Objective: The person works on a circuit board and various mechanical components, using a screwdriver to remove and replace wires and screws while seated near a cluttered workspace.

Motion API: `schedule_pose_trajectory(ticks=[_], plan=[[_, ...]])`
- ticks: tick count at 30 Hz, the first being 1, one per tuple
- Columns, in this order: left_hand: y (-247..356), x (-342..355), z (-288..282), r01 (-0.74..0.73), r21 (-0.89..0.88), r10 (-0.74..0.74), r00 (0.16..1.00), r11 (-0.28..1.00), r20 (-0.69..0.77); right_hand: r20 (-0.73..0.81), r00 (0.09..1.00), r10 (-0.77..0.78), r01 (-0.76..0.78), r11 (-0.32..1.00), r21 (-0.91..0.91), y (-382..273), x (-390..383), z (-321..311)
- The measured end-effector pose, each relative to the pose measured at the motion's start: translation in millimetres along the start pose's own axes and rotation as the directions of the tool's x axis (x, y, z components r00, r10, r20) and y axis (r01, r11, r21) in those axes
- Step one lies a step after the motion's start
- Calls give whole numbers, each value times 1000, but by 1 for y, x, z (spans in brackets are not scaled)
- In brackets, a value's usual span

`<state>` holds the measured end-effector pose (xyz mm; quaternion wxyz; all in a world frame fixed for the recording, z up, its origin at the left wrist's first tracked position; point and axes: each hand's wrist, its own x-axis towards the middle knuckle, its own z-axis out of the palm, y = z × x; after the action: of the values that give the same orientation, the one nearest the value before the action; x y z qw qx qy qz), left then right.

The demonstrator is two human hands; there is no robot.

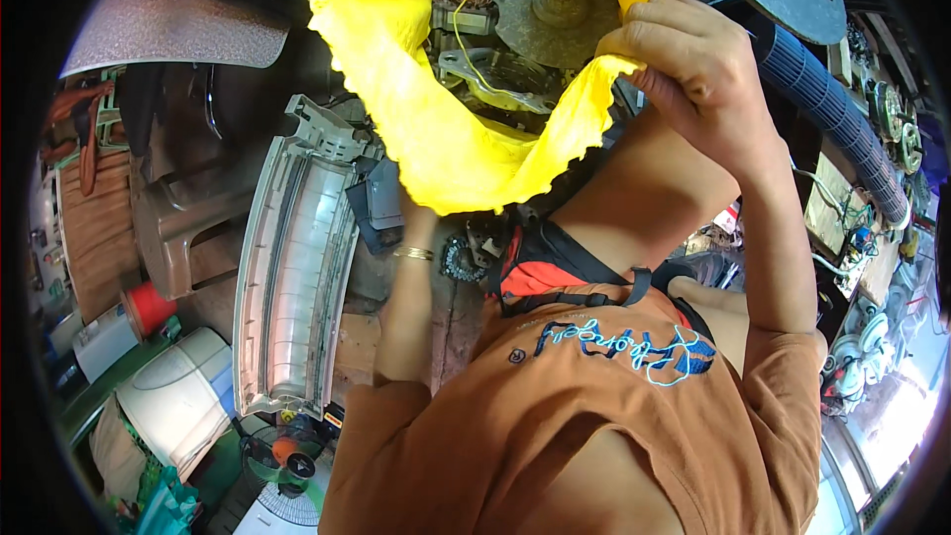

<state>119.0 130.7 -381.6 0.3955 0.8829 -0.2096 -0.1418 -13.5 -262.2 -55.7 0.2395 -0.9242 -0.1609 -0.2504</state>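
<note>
Up close to the camera, a bright yellow cloth [436, 129] hangs in a loose loop around a grimy motor assembly [515, 40] with a round metal disc and thin wires. The right hand [693, 79] pinches the cloth's ragged edge at the upper right, fingers curled shut on the fabric. The left forearm, wearing a thin bangle [413, 254], rises behind the drooping fold; its hand is hidden by the cloth, so whether those fingers are closed I cannot tell. The cloth looks light, soft and limp, sagging wherever it is unsupported, with a frayed border that would probably tear or snag on the motor's brackets. It seems best held by bunching a thick fold, not the thin edge. A long grey plastic casing [297, 267] lies below left.
</note>
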Motion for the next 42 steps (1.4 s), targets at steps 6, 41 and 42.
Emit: schedule_pose_trajectory(ticks=[6, 41, 42], plan=[[-39, -103, 108, 465, 436, -541, 839, 771, 61, 4, 999, 42, -42, 999, 3, 21, -24, -8], [242, -19, -201, -359, 366, 480, 814, 859, -328, -54, 999, -7, 3, 998, -67, 3, -47, -12], [290, -9, -215, -410, 380, 548, 730, 829, -408, -95, 995, -42, 35, 997, -73, 3, -47, -7]])
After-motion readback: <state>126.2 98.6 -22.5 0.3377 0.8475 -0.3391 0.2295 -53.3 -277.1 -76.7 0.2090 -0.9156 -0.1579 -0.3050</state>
